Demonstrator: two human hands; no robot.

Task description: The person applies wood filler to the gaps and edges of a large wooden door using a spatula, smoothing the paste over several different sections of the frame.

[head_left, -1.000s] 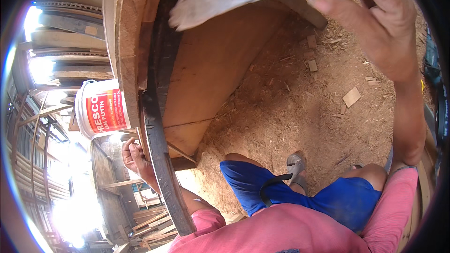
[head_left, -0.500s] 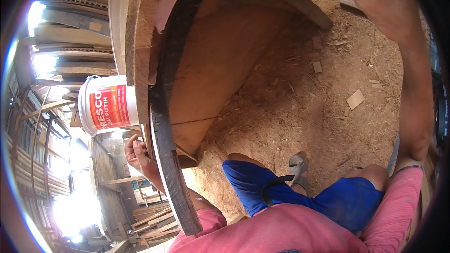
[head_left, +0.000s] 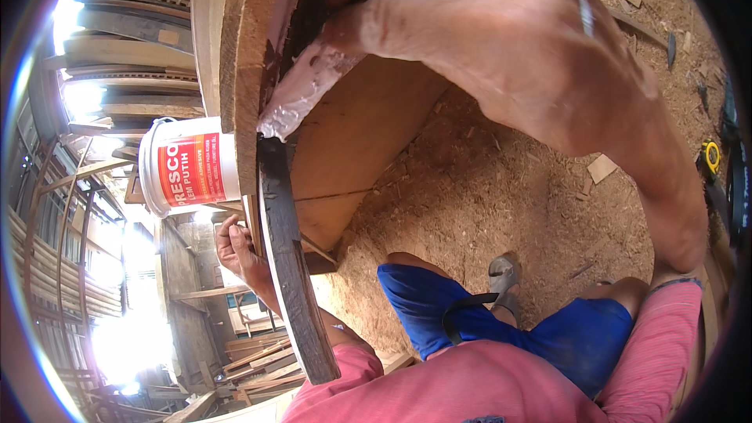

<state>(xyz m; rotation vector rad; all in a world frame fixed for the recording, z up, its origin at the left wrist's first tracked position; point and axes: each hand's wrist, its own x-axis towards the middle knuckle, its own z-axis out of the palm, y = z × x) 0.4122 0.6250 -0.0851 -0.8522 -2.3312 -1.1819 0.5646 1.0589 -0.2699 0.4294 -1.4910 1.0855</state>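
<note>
My right hand [head_left: 501, 55] is closed on a flat strip coated in whitish glue [head_left: 307, 92]; whether it is a stick or a brush I cannot tell. The strip's tip touches the dark-stained edge of a curved wooden piece [head_left: 283, 211], and a wet glue layer covers the edge's upper part. Beyond that edge, at the left, my left hand [head_left: 239, 249] has its fingers curled, with nothing visible in them. Just above it is a white glue bucket with a red label [head_left: 192, 164], partly hidden behind the wood.
A broad curved wooden panel [head_left: 360, 133] slopes beneath my right arm. Sawdust and wood offcuts [head_left: 601, 168] cover the floor. A yellow-and-black tape measure [head_left: 711, 157] lies at the far right. Stacked boards [head_left: 262, 364] stand at the lower left, and curved wood parts [head_left: 141, 39] at the upper left.
My right hand has swung in from the upper right to the wood's edge, bringing the glue-coated strip into view. The left hand stays almost in place beside the bucket.
</note>
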